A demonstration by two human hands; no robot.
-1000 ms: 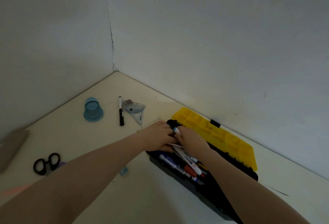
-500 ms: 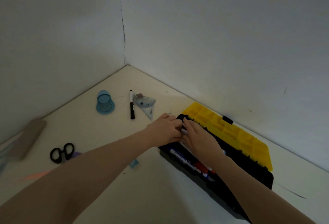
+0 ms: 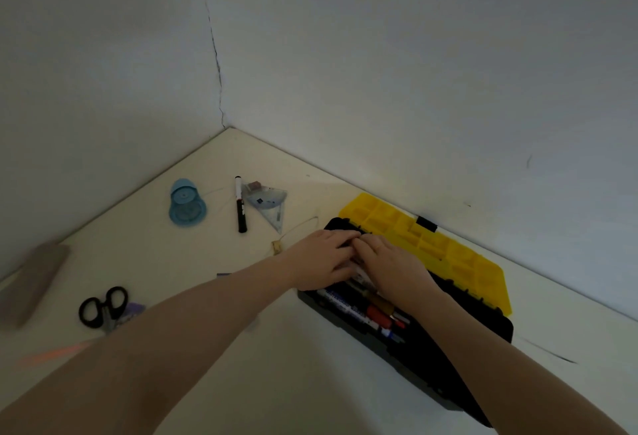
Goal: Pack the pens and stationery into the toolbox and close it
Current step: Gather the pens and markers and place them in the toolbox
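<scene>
A black toolbox [image 3: 424,348] lies open against the right wall, its yellow lid [image 3: 428,237] folded back. Several pens and markers [image 3: 362,313] lie in its tray. My left hand [image 3: 319,260] and my right hand [image 3: 392,263] rest side by side, palms down, on the pens at the box's far end, fingertips touching. A white pen shows between them. Outside the box on the table are a black marker [image 3: 240,208], a clear set square [image 3: 271,205], a small eraser [image 3: 276,246] and black scissors [image 3: 102,307].
A blue plastic cup-like object [image 3: 186,205] lies near the left wall. A grey blurred object [image 3: 34,282] sits at the far left, with an orange streak [image 3: 58,353] below the scissors. Two walls meet in a corner behind the table [image 3: 241,383].
Both hands, which held a white pen above the box's end, have come down flatter onto the pens in the tray. The view has shifted slightly.
</scene>
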